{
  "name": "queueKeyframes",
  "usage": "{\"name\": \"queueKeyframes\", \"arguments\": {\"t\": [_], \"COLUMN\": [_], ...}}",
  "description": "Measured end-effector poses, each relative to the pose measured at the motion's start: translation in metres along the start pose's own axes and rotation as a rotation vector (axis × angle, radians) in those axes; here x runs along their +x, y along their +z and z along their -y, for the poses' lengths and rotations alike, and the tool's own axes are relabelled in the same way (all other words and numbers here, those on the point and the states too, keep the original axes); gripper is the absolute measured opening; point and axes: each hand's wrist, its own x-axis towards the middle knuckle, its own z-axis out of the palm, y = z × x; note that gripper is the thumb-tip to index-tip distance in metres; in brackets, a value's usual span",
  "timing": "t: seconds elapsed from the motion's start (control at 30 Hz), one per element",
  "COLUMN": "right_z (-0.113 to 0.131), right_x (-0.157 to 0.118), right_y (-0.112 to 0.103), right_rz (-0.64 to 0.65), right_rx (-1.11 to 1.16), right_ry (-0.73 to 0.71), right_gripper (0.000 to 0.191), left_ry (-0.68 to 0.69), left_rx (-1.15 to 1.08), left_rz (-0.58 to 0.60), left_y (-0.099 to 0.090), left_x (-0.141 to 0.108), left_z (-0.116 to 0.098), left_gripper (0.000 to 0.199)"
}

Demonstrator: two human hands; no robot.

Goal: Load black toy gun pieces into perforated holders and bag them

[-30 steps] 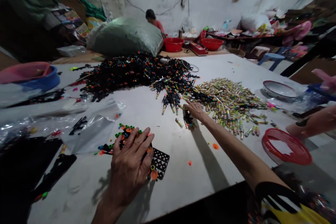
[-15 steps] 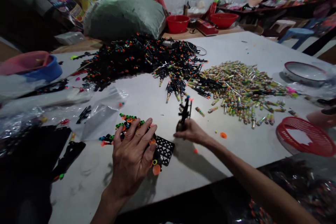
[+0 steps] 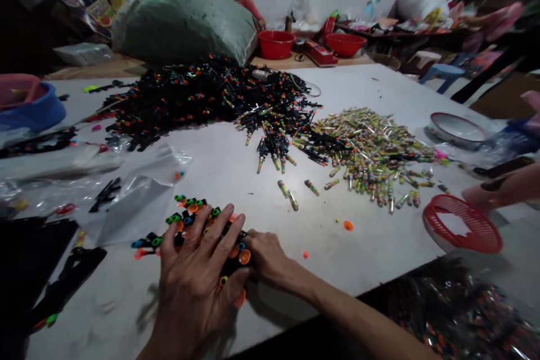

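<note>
My left hand (image 3: 200, 267) lies with fingers spread over a bunch of black toy guns (image 3: 174, 218) tipped with green, blue and orange pieces, its thumb along the near side. My right hand (image 3: 270, 259) is closed at the right side of this bunch. Its fingertips and most of what they hold are hidden; a dark part of a toy gun shows beside them. A few small clear tubes with yellow-green contents (image 3: 293, 201) lie beyond my hands. To the left rest a single black toy gun (image 3: 105, 194) and a clear plastic bag (image 3: 139, 202).
A large heap of black toy guns (image 3: 181, 101) covers the table's back, with a heap of clear tubes (image 3: 367, 152) to its right. A red basket (image 3: 462, 225) and white basin (image 3: 458, 128) stand right. A person (image 3: 248, 5) is behind a big sack (image 3: 181, 22).
My right hand has moved left and down, bringing a black toy gun to the bunch under my left hand. The black lattice piece there is now covered. The view has shifted to the right.
</note>
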Motion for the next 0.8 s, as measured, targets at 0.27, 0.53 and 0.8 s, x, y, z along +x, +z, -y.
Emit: {"name": "queueKeyframes", "arguments": {"t": [0.27, 0.53, 0.8], "right_z": [-0.092, -0.145, -0.098], "right_x": [0.066, 0.068, -0.025], "right_y": [-0.142, -0.167, -0.086], "right_rz": [-0.140, -0.240, -0.175], "right_rx": [-0.371, -0.607, -0.758], "right_ry": [0.422, 0.460, -0.200], "right_gripper": [0.026, 0.024, 0.021], "left_ry": [0.155, 0.112, 0.139], "left_rx": [0.101, 0.064, 0.096], "left_rz": [-0.034, -0.092, -0.071], "left_y": [0.004, 0.009, 0.008], "left_x": [0.008, 0.007, 0.007], "left_z": [0.003, 0.005, 0.004], "left_gripper": [0.052, 0.043, 0.045]}}
